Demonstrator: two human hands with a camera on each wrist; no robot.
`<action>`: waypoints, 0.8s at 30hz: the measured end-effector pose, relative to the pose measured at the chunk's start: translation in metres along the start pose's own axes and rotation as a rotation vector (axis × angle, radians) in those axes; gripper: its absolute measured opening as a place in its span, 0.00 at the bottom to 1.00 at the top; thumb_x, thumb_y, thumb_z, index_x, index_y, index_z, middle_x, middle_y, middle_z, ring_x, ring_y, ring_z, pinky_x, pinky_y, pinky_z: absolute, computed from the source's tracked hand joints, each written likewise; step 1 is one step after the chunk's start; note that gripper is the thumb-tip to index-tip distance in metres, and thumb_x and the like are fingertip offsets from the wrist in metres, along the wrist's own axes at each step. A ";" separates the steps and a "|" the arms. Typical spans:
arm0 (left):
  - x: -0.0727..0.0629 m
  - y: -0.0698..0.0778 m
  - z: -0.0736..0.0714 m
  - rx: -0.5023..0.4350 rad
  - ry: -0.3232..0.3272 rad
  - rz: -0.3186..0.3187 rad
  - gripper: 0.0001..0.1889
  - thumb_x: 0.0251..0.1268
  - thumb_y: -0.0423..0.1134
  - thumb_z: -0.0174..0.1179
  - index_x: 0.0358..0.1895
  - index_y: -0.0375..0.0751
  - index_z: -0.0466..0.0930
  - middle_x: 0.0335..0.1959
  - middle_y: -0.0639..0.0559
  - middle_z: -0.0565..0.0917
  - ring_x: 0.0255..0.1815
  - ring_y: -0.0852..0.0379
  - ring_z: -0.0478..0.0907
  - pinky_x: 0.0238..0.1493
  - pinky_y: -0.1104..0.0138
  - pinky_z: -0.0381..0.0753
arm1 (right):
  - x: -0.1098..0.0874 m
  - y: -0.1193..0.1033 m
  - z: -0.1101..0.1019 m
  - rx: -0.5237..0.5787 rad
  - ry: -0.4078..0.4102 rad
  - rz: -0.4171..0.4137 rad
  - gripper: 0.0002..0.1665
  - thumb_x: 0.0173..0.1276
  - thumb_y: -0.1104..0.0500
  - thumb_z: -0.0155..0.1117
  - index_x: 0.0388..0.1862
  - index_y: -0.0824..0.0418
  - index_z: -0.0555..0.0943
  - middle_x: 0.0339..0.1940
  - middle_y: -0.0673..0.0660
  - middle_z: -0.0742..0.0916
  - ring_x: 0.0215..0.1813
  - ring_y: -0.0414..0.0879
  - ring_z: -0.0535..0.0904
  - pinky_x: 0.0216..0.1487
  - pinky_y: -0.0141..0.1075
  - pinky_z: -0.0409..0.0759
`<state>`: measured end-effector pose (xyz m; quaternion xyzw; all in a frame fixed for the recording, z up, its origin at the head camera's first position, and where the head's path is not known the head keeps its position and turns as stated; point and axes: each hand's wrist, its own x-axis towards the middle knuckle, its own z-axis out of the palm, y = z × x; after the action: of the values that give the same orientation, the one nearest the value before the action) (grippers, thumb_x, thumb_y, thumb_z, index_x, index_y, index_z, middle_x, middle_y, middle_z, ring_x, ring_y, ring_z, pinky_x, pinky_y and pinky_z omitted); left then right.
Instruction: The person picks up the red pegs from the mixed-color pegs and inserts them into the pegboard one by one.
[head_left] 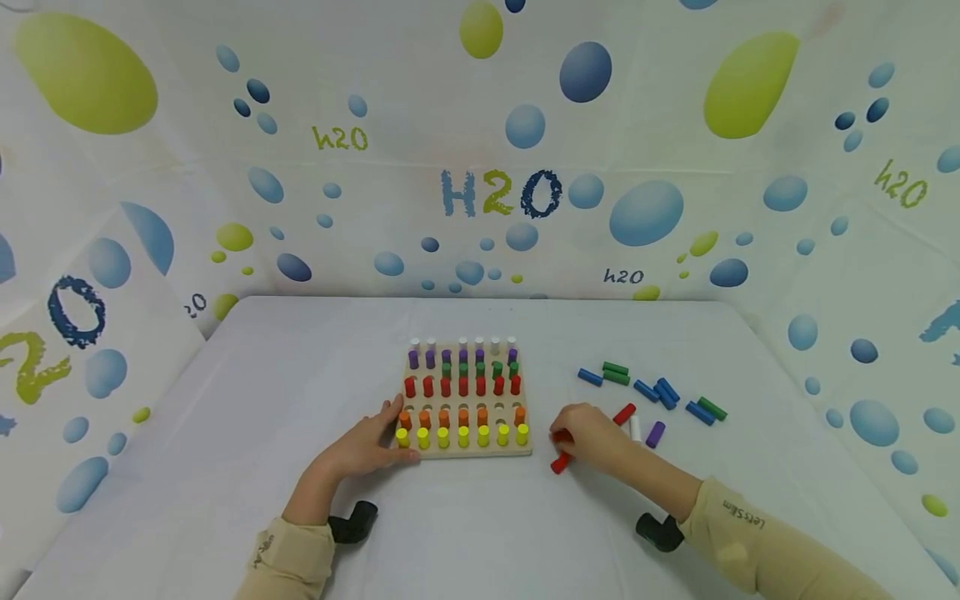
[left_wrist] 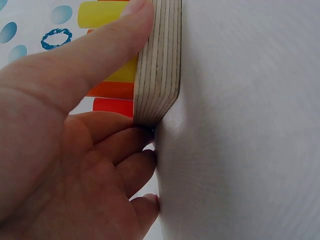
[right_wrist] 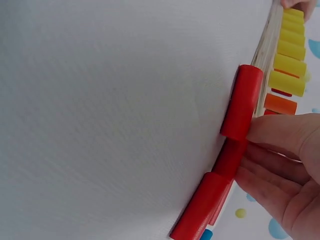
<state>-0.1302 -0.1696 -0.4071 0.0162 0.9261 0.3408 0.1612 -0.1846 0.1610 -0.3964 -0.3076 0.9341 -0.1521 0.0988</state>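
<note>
A wooden pegboard (head_left: 472, 454) carries rows of yellow, orange, red, green, purple and white pegs. My left hand (head_left: 367, 446) grips its near left corner; in the left wrist view the thumb lies on the layered edge and the fingers curl at the side. Right of the board, my right hand (head_left: 592, 437) is down among loose red pegs. In the right wrist view its thumb and fingers pinch a red peg (right_wrist: 230, 157), partly hidden. A nearer red peg (right_wrist: 244, 100) lies by the thumb, and another red peg (right_wrist: 200, 205) lies below the fingers.
Behind the right hand lie loose blue pegs (head_left: 647, 390), green pegs (head_left: 617, 377), a white peg (head_left: 635, 428) and a purple peg (head_left: 656, 434). Holes show between the red and orange rows. A patterned backdrop (head_left: 405, 242) stands behind the white table (head_left: 315, 350).
</note>
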 end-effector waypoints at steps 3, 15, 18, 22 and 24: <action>0.000 0.000 -0.001 0.003 0.005 0.002 0.54 0.47 0.58 0.65 0.72 0.38 0.45 0.70 0.32 0.49 0.70 0.35 0.43 0.66 0.44 0.40 | 0.000 -0.002 -0.001 -0.025 -0.029 0.036 0.09 0.54 0.67 0.68 0.36 0.63 0.84 0.33 0.53 0.84 0.39 0.47 0.79 0.42 0.37 0.81; 0.002 -0.003 0.001 0.004 0.005 0.001 0.54 0.47 0.58 0.65 0.72 0.39 0.45 0.70 0.33 0.49 0.70 0.36 0.43 0.67 0.45 0.40 | 0.004 -0.001 -0.001 -0.038 -0.059 0.058 0.06 0.55 0.69 0.67 0.32 0.61 0.84 0.30 0.52 0.83 0.36 0.46 0.78 0.40 0.36 0.81; 0.002 -0.003 0.001 0.006 0.008 0.001 0.53 0.47 0.58 0.65 0.72 0.38 0.45 0.70 0.32 0.49 0.70 0.36 0.44 0.66 0.44 0.40 | 0.005 0.000 -0.001 -0.024 -0.042 0.068 0.07 0.54 0.68 0.67 0.32 0.60 0.84 0.31 0.52 0.84 0.37 0.45 0.78 0.41 0.36 0.81; 0.002 -0.002 0.001 0.001 0.008 0.002 0.53 0.47 0.57 0.66 0.72 0.38 0.45 0.70 0.33 0.49 0.70 0.36 0.43 0.66 0.44 0.40 | 0.005 0.000 -0.003 0.022 -0.012 0.097 0.09 0.54 0.67 0.69 0.35 0.59 0.84 0.32 0.51 0.84 0.39 0.46 0.78 0.42 0.37 0.81; 0.002 -0.002 0.001 0.000 0.007 0.004 0.53 0.47 0.57 0.65 0.72 0.38 0.45 0.70 0.32 0.49 0.70 0.36 0.43 0.66 0.44 0.40 | 0.004 0.000 -0.005 0.055 0.003 0.112 0.10 0.54 0.67 0.69 0.36 0.59 0.84 0.33 0.51 0.84 0.39 0.46 0.78 0.42 0.37 0.81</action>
<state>-0.1315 -0.1700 -0.4098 0.0170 0.9265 0.3414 0.1573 -0.1896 0.1595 -0.3920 -0.2520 0.9454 -0.1722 0.1140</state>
